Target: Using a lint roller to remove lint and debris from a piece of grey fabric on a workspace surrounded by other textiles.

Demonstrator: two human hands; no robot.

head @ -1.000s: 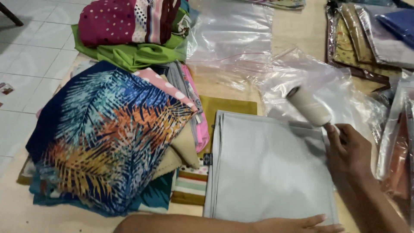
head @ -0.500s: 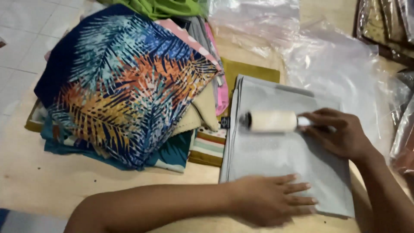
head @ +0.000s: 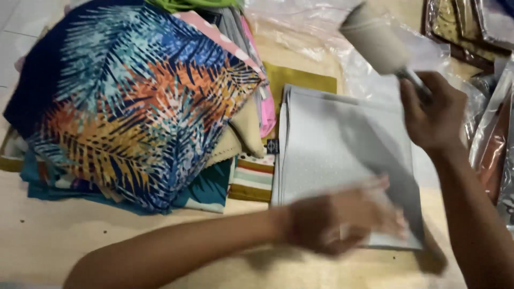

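Note:
A folded pale grey cloth (head: 326, 139) lies flat on the wooden floor in front of me. My right hand (head: 436, 115) grips the handle of a lint roller (head: 375, 37) and holds its white roll lifted above the cloth's far right corner. My left hand (head: 342, 219), blurred by motion, lies across the near edge of the grey cloth with fingers spread; whether it pinches the fabric is unclear.
A pile of folded fabrics topped by a dark blue cloth with orange and teal leaf print (head: 128, 101) sits to the left. Clear plastic bags (head: 300, 27) lie behind the grey cloth. Bagged fabrics (head: 492, 144) are stacked at the right.
The lint roller has gone from lying on the grey cloth to being raised up and back to the right. My left hand has slid along the cloth's near edge.

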